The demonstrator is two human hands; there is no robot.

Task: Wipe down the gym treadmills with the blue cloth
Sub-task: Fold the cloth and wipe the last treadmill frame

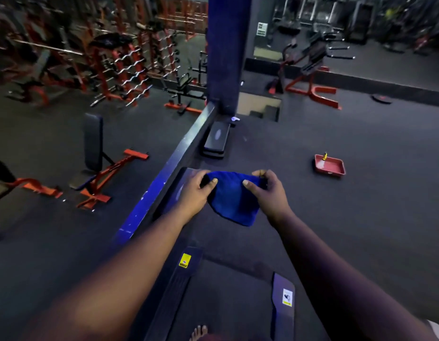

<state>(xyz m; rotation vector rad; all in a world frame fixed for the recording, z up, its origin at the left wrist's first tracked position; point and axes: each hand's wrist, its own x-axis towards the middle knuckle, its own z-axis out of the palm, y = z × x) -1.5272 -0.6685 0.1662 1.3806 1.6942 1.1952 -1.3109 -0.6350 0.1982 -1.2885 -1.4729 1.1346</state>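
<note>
A folded blue cloth [234, 198] hangs in the air in front of me, held by both hands. My left hand [196, 190] pinches its upper left corner and my right hand [267, 190] pinches its upper right corner. Below my arms lies the rear end of a treadmill: a dark belt [228, 296] between two side rails, the left rail [184, 274] with a yellow sticker and the right rail [284, 299] with a white and yellow sticker. A bare foot [198, 333] stands on the belt at the bottom edge.
A mirror wall with a low ledge [169, 168] runs along the left; benches and racks show in it. A blue pillar [228, 52] stands ahead, black step platforms [216, 141] at its base. A red tray [329, 166] with a small bottle sits on the floor at right.
</note>
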